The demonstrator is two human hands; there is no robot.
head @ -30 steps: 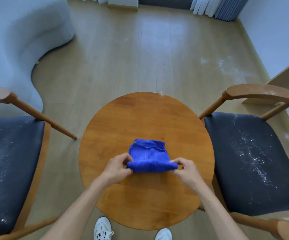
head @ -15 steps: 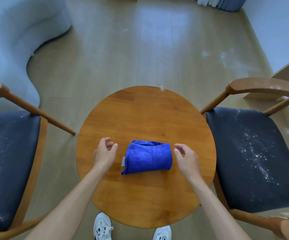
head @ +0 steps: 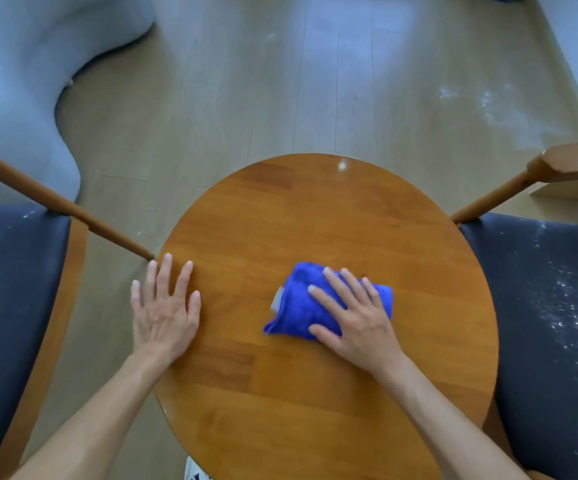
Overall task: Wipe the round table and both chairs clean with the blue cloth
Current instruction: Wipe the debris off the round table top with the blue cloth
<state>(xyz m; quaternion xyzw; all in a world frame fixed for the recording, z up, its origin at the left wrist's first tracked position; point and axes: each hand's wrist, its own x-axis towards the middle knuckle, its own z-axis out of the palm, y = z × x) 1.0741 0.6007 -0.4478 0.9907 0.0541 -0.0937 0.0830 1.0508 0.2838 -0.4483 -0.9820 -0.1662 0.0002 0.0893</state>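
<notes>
While the right hand presses the cloth flat-fingered at the worktop centre-right, brace with the open left hand at the left edge; wipe in overlapping strokes under even pressure.

Count, head view. Round table: 1, wooden top. Blue cloth: 1, folded, lying on the tabletop. Chairs: 2, one on each side of the table, the left chair and the right chair, each with a dark seat carrying white specks. Hands: 2, the left hand and the right hand, five digits visible on each. Shoe: 1 partly visible below the table's near edge. Curved pale sofa: 1.
</notes>
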